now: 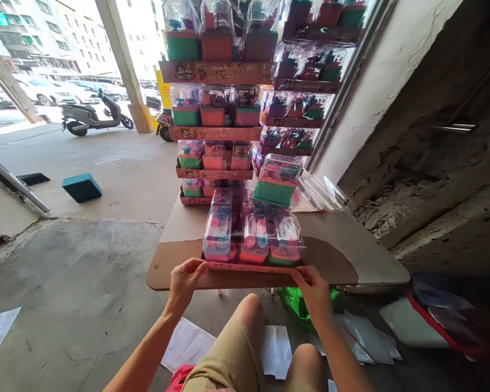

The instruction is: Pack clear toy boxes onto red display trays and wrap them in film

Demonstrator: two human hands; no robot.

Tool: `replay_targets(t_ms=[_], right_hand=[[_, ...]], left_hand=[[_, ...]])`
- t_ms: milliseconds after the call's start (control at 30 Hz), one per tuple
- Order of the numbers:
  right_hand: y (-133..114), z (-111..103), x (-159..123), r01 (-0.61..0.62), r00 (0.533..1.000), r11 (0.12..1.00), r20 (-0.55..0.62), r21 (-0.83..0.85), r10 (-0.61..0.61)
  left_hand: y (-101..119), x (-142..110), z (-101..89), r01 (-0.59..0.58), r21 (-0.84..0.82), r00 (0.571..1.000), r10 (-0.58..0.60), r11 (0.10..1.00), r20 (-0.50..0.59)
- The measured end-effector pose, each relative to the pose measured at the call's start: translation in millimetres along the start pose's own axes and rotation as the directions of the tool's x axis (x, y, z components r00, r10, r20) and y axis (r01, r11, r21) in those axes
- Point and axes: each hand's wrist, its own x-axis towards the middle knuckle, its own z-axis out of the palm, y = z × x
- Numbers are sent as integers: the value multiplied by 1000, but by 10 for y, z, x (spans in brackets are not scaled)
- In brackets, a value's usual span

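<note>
A shallow pink cardboard display tray (251, 267) lies near the front edge of the table (175, 267). Clear-lidded plastic boxes (218, 237) with pink, blue and green parts stand in it, under what looks like transparent film. My left hand (183, 283) pinches the tray's front left corner between thumb and fingers. At the front right corner, my right hand (314, 289) grips the same tray in a similar pinch. One green-based box (275, 188) sits tilted at the back right of the tray, partly on top of the others.
Behind the tray rises a tall stack of filled display trays (216, 133), with a second stack (298, 122) beside it. Clear plastic sheets (318, 193) lie on the table's right. Below are a green bag (298, 302), scattered white sheets (275, 351) and a red-rimmed container (428, 321).
</note>
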Motion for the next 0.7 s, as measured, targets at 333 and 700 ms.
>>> replay_targets(t_ms=[333,700], right_hand=[[12,-36,37,51,997,996,56,-67,-47],[68,-31,65,188,982,972,26,-143,-186]], left_hand=[[-64,45,42,2,14,1000,-1,1000,-25],[-73,50,69,-74,160,990,92,984,-107]])
